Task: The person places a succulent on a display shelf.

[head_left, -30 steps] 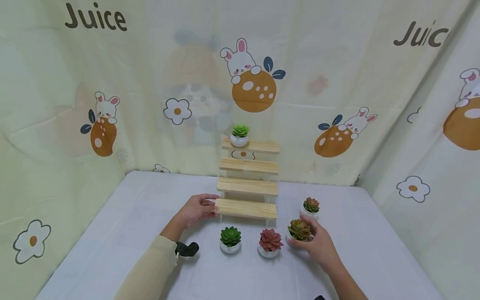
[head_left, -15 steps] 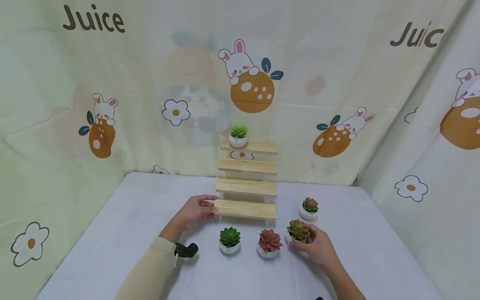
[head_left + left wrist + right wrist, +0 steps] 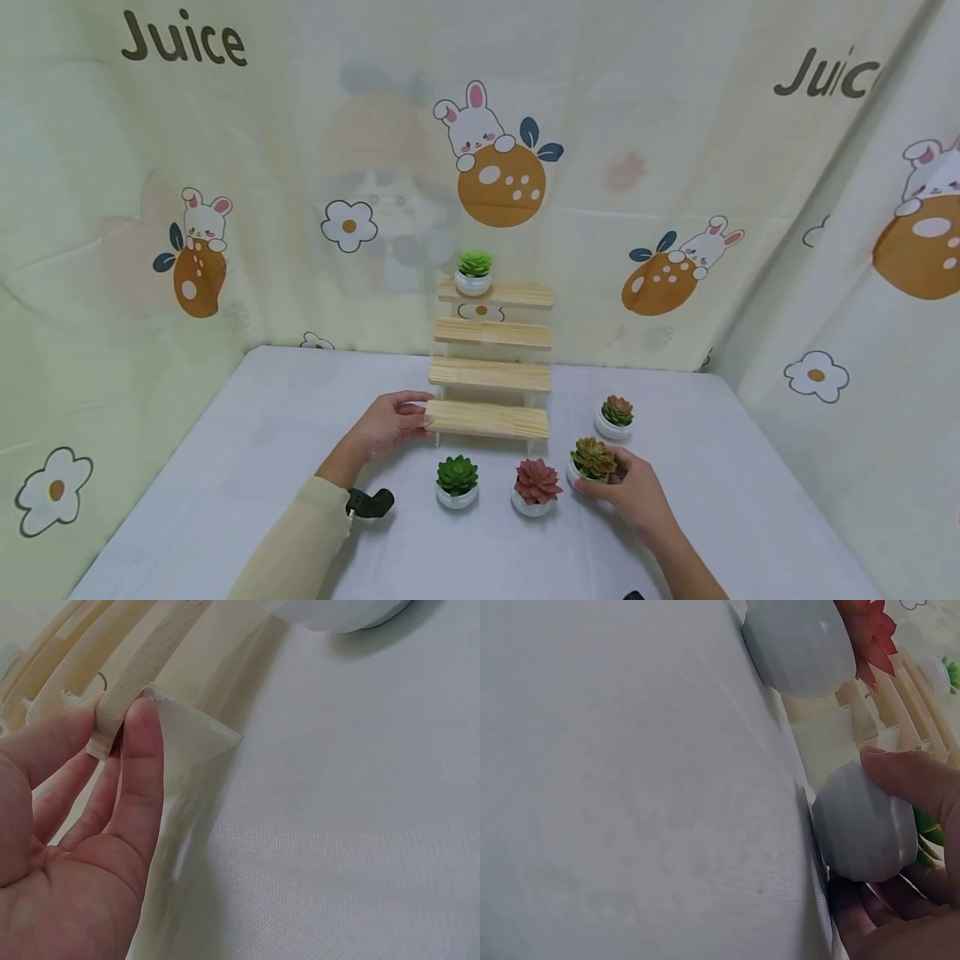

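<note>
My left hand [image 3: 384,428] pinches the left end of the lowest step of a four-tier wooden display stand [image 3: 487,419]. Thumb and fingers sit on either face of the plank [image 3: 129,696] in the left wrist view. With my right hand [image 3: 636,493] I hold a potted succulent [image 3: 593,460] with brownish-green leaves, low over the table. Its white pot [image 3: 866,829] lies between thumb and fingers in the right wrist view. Just left of it stands a red succulent [image 3: 536,483] in a white pot, and farther left a dark green succulent [image 3: 457,477].
On the top step's left side sits a bright green succulent [image 3: 474,271]. Another succulent [image 3: 617,413], with orange-brown tips, stands behind my right hand. The white-covered table [image 3: 300,400] meets a printed curtain [image 3: 292,275] at the back.
The view has shifted slightly. Right-hand fingers have drawn away from the rear orange-brown succulent's pot and now stay around the brownish-green one. The left hand keeps its place on the stand.
</note>
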The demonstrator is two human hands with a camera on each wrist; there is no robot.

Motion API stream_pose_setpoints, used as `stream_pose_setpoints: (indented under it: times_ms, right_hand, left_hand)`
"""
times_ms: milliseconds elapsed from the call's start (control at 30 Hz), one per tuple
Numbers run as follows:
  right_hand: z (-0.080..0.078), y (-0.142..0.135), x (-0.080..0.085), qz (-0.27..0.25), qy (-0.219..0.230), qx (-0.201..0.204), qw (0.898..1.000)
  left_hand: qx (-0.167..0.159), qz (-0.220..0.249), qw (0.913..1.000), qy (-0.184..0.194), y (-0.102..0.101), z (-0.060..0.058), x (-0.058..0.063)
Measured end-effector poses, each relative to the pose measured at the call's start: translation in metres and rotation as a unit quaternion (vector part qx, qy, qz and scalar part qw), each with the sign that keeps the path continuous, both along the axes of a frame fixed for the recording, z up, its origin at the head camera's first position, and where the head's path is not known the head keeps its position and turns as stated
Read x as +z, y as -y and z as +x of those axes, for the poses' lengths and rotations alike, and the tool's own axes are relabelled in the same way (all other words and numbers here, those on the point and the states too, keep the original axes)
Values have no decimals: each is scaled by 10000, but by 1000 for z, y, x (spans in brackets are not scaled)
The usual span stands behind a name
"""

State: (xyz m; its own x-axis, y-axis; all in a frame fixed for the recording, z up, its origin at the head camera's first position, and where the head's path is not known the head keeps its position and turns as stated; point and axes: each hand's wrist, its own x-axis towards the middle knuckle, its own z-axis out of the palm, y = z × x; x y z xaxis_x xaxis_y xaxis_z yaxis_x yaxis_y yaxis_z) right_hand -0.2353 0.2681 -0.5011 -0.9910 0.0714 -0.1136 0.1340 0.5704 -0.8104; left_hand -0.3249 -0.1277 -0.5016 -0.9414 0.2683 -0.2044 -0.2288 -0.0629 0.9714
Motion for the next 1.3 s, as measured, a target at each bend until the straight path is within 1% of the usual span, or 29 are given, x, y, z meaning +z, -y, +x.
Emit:
stream_pose_setpoints:
  times_ms: [133,367,633,800,933,1067,1300]
  right_hand:
    - [-3,1,0,-114,-67,-3,9999]
    - [-11,4,5,-478,-184,130,9986]
    - [-20,8,14,-530,-389,100,9978]
    - [-26,11,18,-627,-562,144,9963]
    - [-33,15,24,-705,-807,150,9941]
    - [-40,18,30,-825,-961,156,9918]
    - [-50,26,44,-766,-986,138,9921]
  left_hand:
    - [-44,6,10000,-17,0,0,0]
    - [2,-86,10000,41,0,0,1]
    - [34,-195,9998,81,-1,-1,2]
    - [31,-128,9999,16,-1,0,2]
    - [27,-81,10000,-24,-1,-1,1]
    - [53,-117,9999,-21,-1,-1,0]
    - [49,-208,9998,-35,-1,-2,-1]
